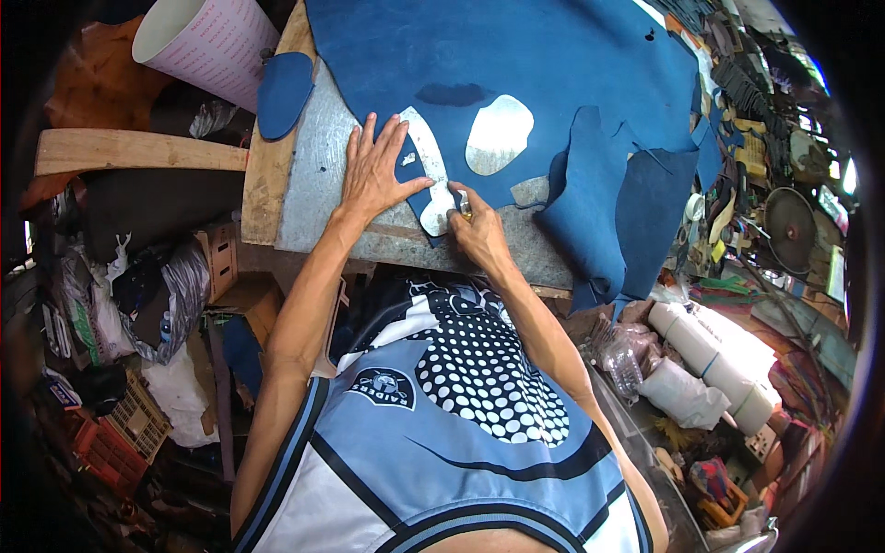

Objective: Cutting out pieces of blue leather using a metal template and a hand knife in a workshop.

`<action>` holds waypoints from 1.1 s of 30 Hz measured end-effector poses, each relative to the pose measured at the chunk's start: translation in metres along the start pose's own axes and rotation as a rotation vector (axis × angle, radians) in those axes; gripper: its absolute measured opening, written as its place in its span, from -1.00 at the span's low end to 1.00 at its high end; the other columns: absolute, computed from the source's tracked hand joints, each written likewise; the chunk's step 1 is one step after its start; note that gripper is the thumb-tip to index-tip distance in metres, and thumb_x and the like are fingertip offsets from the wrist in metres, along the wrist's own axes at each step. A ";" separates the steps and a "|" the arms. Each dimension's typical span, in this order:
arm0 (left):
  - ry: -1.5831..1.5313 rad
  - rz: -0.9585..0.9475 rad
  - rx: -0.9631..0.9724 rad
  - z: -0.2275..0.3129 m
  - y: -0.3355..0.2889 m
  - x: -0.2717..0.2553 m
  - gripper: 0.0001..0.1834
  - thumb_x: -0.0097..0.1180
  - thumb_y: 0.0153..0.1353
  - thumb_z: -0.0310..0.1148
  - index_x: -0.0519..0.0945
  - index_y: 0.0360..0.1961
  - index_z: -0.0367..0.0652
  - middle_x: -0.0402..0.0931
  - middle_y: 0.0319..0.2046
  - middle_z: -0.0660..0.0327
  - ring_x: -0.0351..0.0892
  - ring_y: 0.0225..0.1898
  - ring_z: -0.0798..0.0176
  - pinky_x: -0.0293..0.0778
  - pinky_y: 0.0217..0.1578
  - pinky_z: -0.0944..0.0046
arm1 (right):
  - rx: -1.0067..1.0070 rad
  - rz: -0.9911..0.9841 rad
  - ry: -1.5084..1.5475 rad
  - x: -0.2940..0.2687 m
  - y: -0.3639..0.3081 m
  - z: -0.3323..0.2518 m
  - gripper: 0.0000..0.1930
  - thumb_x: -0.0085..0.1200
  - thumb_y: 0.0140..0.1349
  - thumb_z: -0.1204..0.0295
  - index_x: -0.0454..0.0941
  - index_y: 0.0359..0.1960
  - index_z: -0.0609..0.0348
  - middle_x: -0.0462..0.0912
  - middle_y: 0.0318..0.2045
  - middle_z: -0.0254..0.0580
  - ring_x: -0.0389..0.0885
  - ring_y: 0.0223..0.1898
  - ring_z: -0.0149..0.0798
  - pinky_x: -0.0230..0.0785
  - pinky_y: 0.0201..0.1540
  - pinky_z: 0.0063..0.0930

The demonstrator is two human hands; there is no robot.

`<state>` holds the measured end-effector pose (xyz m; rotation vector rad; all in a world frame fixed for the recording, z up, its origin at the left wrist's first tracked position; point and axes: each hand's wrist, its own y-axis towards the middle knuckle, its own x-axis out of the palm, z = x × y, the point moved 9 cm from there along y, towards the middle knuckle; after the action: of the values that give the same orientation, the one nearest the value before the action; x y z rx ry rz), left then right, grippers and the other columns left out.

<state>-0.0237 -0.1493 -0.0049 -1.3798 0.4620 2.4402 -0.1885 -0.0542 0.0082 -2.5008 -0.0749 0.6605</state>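
A large sheet of blue leather (387, 55) spreads over the metal-topped table. Along its near edge lies a long, narrow pale template (426, 147) with a rounded near end. My left hand (373, 170) rests flat with fingers spread; its thumb and fingertips reach the template, pressing it against the leather. My right hand (479, 230) is closed at the template's right edge around a small tool (466, 205) with a yellowish part. The fingers cover most of that tool, so its kind is unclear. Right of the template, an oval hole (500, 135) in the leather shows bright metal.
An oval blue leather piece (286, 95) lies at the table's left edge, beside a white printed bin (207, 46). Folded leather (590, 203) hangs over the near right edge. Crates (138, 415) and bags stand lower left; white rolls (710, 359) and a fan (790, 230) are right.
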 end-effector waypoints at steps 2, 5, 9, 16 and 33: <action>0.005 0.004 0.004 0.002 -0.001 -0.001 0.14 0.33 -0.10 0.35 0.28 0.39 -0.14 0.14 0.43 0.03 -0.16 0.51 -0.18 -0.23 0.46 -0.23 | 0.021 -0.007 0.002 -0.001 -0.002 -0.001 -0.48 0.02 0.22 0.41 0.43 0.27 0.09 0.66 -0.47 0.11 0.66 -0.44 -0.10 0.47 -0.29 -0.21; 0.014 0.003 0.010 0.002 -0.001 -0.002 0.13 0.32 -0.09 0.35 0.28 0.39 -0.15 0.15 0.43 0.03 -0.16 0.52 -0.16 -0.23 0.45 -0.23 | -0.019 -0.016 -0.119 -0.009 -0.004 -0.013 -0.51 0.05 0.23 0.39 0.47 0.23 0.12 0.67 -0.46 0.18 0.70 -0.39 -0.01 0.47 -0.27 -0.18; 0.047 0.009 0.014 0.001 0.000 -0.007 0.11 0.31 -0.07 0.35 0.32 0.36 -0.20 0.16 0.43 0.07 -0.14 0.51 -0.14 -0.24 0.46 -0.19 | -0.081 0.117 -0.212 -0.052 0.013 -0.018 -0.62 0.09 0.24 0.35 0.60 0.06 0.21 0.66 -0.45 0.28 0.72 -0.34 0.16 0.49 -0.27 -0.09; 0.051 0.009 0.003 -0.001 0.003 -0.008 0.12 0.38 -0.11 0.28 0.30 0.37 -0.18 0.13 0.43 -0.03 -0.12 0.51 -0.13 -0.16 0.44 -0.21 | -0.233 0.195 -0.434 -0.103 0.030 -0.058 -0.63 0.19 0.20 0.26 0.62 -0.04 0.24 0.68 -0.43 0.23 0.70 -0.31 0.20 0.54 -0.25 -0.03; -0.025 -0.035 -0.023 -0.003 0.007 0.001 0.31 0.41 -0.18 0.32 0.09 0.46 -0.23 0.09 0.45 0.00 -0.23 0.53 -0.17 -0.26 0.46 -0.21 | -0.303 -0.178 -0.653 -0.015 0.001 -0.005 -0.29 0.21 0.22 0.02 0.28 0.40 -0.22 0.70 -0.31 0.16 0.71 -0.25 0.16 0.54 -0.17 -0.06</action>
<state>-0.0242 -0.1569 -0.0064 -1.3537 0.4013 2.4390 -0.1994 -0.0605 0.0183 -2.4008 -0.6696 1.4458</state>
